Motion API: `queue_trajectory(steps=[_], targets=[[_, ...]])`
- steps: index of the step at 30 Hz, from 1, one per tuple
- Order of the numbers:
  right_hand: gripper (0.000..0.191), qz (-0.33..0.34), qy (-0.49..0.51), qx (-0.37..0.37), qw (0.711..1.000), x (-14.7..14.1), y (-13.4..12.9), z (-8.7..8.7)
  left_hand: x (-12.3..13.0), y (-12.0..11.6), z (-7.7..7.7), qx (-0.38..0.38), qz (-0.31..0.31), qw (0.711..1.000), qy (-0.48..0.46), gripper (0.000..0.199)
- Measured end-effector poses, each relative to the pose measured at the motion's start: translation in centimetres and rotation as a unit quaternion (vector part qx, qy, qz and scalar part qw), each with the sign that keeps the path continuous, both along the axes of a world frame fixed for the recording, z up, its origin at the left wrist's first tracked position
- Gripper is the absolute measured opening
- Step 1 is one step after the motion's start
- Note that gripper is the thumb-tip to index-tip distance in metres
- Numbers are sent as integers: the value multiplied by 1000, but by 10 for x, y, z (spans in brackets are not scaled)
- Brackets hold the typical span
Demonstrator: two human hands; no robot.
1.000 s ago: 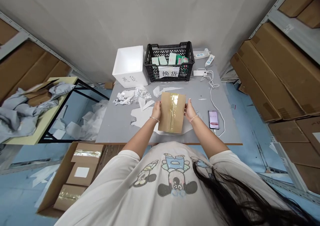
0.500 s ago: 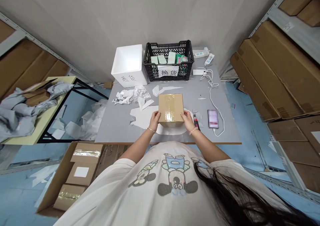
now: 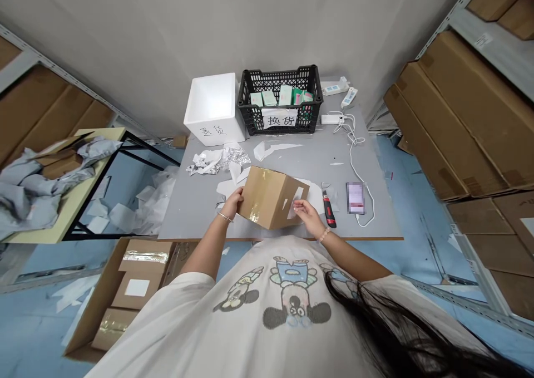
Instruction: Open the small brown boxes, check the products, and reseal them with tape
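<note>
A storeroom aisle runs between steel shelving (image 3: 471, 33) stacked with flat brown cartons (image 3: 467, 122). To the left, a pale side table (image 3: 79, 194) carries crumpled grey mailer bags (image 3: 29, 191). At lower left, an open carton (image 3: 83, 317) holds taped parcels (image 3: 137, 289).

Ahead stands a grey work table (image 3: 187, 211). On it are a black plastic crate (image 3: 275, 69) of pale green product boxes (image 3: 286, 95), a white foam box (image 3: 212, 108) beside the crate, and crumpled foil wrap (image 3: 217, 160). A red-and-black utility knife (image 3: 329, 210) lies just right of the hands, near a smartphone (image 3: 355, 198).

The cardboard box (image 3: 269, 197) sits over the table's near edge, tilted, with clear packing tape (image 3: 254, 211) across one face. The left hand (image 3: 232, 202) clasps its left side, fingers curled firmly against the cardboard. This grip appears to keep the box tipped so that its far end faces the right hand (image 3: 306, 215). Those right fingertips (image 3: 297, 204) are bunched at a white paper patch (image 3: 295, 201) on that end; I cannot tell whether they pinch it or only press on it.

The box hides its own underside, so whether it touches the table is unclear. The phone screen is blurred, and the crate's product labels are too small to read.
</note>
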State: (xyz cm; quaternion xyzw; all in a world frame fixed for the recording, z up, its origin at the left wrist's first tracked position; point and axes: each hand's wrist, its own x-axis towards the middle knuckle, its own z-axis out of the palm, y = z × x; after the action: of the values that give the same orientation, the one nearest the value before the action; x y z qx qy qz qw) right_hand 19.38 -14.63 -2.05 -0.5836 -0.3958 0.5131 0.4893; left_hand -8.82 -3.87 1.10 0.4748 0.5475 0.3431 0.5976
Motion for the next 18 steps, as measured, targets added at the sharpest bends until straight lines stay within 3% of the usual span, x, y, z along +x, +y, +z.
queue_trajectory(steps=[3,4,6,9,12,14,18], targets=[[61,-128,-11,-80,988,13,15,-18,-6,0,-2,99,49,989,102,44],[64,-142,13,-117,983,18,20,-23,-7,0,-2,128,61,981,132,41],[65,-101,111,-178,973,24,30,-31,-10,-2,-4,156,60,971,172,39],[73,-25,245,-203,948,19,37,-33,-24,-5,-7,143,52,966,210,35],[66,-34,280,-167,945,3,40,-28,-43,-8,-12,122,59,953,270,31],[57,-70,268,-103,955,-5,43,-23,-50,-7,-17,107,53,939,321,32],[43,-89,145,67,983,-2,41,-17,-43,6,-30,56,13,928,369,19]])
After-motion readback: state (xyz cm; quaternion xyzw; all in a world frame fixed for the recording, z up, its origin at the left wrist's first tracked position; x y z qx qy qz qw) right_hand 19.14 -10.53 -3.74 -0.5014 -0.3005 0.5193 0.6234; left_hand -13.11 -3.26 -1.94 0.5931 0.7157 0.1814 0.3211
